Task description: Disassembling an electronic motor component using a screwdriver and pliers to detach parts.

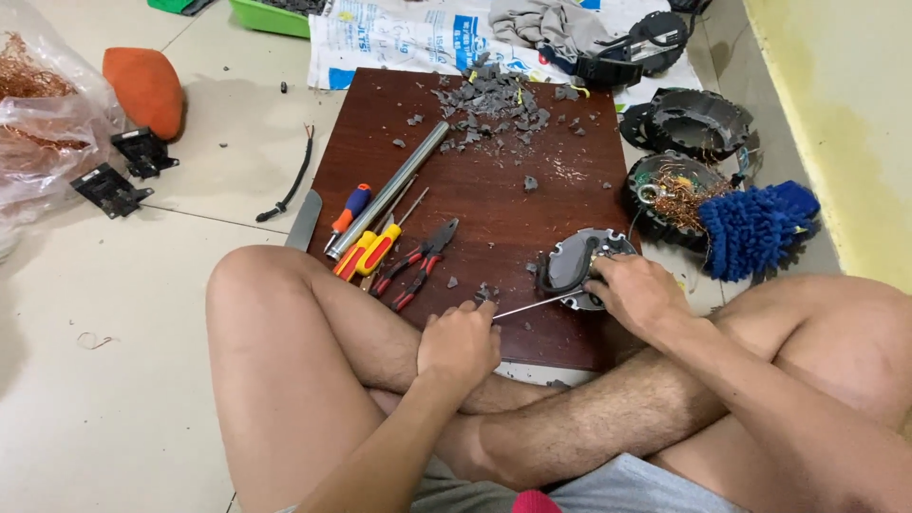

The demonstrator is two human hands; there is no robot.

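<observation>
I sit cross-legged on the floor behind a dark brown wooden board [494, 199]. My left hand [459, 344] is closed around the handle of a screwdriver whose thin metal shaft [537, 304] points right. Its tip reaches a round grey and black motor part [575, 261] at the board's right edge. My right hand [635, 293] presses on that part from the near right side and steadies it.
On the board lie a metal tube [389, 188], screwdrivers with red and yellow handles [366, 249], red-handled pliers [418, 261] and a heap of grey broken bits [499, 100]. Right of it are black round casings [698, 122], copper wire [689, 190] and a blue mop cloth [755, 226]. A bag of copper wire [33, 123] lies at left.
</observation>
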